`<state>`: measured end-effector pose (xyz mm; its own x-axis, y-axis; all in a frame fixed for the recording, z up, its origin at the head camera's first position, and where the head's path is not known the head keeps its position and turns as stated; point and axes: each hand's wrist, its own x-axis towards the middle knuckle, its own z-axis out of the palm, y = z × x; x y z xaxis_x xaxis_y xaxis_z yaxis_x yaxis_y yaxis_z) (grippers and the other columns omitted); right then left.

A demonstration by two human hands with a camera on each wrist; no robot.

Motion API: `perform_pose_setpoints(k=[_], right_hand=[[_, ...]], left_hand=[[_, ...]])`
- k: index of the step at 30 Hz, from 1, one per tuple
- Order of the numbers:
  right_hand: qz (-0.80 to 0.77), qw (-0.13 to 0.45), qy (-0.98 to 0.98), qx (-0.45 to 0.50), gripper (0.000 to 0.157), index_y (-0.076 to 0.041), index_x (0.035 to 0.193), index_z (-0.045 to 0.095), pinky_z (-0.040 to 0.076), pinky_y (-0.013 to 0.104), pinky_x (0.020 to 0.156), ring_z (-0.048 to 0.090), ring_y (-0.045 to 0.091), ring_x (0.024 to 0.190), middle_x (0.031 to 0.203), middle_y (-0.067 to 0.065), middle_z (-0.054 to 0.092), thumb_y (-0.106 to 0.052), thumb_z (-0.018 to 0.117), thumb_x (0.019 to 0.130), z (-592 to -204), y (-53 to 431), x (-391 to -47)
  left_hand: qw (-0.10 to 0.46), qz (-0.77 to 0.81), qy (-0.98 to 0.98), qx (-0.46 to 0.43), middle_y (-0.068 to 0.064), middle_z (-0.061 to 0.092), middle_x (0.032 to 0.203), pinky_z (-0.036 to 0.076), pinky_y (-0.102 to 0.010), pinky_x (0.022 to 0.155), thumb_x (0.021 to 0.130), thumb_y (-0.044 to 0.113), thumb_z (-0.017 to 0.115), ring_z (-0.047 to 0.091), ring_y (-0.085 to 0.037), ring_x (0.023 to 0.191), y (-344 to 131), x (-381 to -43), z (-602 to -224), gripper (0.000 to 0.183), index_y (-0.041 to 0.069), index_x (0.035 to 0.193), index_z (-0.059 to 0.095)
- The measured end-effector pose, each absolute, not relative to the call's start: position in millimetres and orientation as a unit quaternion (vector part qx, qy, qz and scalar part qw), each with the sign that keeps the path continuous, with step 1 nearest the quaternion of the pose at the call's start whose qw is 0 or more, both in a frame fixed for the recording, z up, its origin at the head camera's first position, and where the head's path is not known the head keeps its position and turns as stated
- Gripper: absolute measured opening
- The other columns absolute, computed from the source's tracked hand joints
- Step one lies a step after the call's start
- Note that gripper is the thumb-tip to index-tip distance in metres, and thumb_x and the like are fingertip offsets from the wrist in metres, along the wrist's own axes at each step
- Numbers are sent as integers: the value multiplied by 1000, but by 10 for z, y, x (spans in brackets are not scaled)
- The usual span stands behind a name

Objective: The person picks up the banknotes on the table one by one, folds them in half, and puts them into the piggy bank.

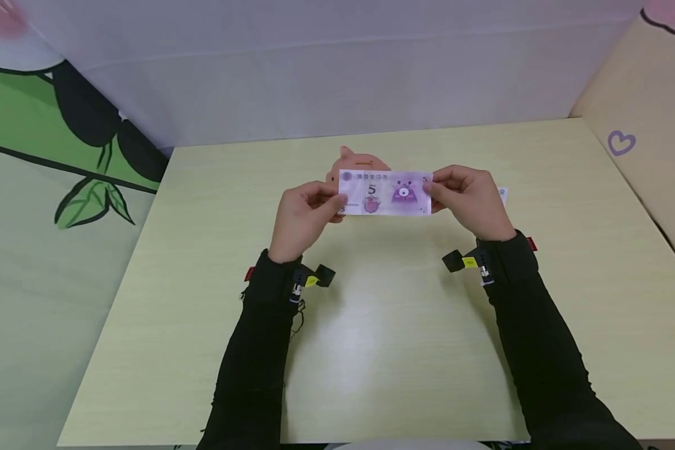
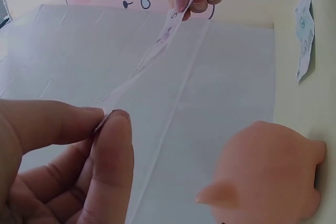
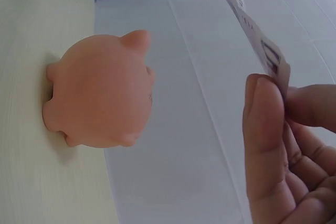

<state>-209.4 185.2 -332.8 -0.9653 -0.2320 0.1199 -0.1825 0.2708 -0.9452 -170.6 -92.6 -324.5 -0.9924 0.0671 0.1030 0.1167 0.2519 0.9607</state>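
Note:
A purple play banknote (image 1: 385,193) marked 5 is stretched between both hands, its printed side toward the head camera. My left hand (image 1: 304,219) pinches its left end between thumb and fingers. At the other end, my right hand (image 1: 472,200) pinches the note the same way. Seen nearly edge-on in the left wrist view, the note (image 2: 157,51) looks slightly twisted. Behind it stands a pink piggy bank (image 1: 365,162) with a slot on top; the note and left hand hide much of its body. The piggy bank (image 3: 105,93) shows almost whole in the right wrist view.
Another printed note (image 2: 305,35) lies on the pale wooden table (image 1: 399,350); in the head view, my right hand mostly hides that note (image 1: 503,195). A white sheet wall (image 1: 343,87) rises at the table's back edge. A beige panel (image 1: 641,106) borders the right side.

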Motion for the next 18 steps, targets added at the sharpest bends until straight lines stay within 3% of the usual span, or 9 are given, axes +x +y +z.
perform_pose_setpoints(k=[18], right_hand=[[-653, 1, 748, -120, 17, 1, 101, 70, 58, 21, 67, 69, 12, 67, 84, -6, 73, -12, 69, 92, -3255, 1768, -2016]], left_hand=[[10, -628, -774, -84, -19, 66, 97, 60, -27, 70, 92, 8, 66, 68, -18, 73, -922, -1617, -3135, 17, -6, 104, 67]])
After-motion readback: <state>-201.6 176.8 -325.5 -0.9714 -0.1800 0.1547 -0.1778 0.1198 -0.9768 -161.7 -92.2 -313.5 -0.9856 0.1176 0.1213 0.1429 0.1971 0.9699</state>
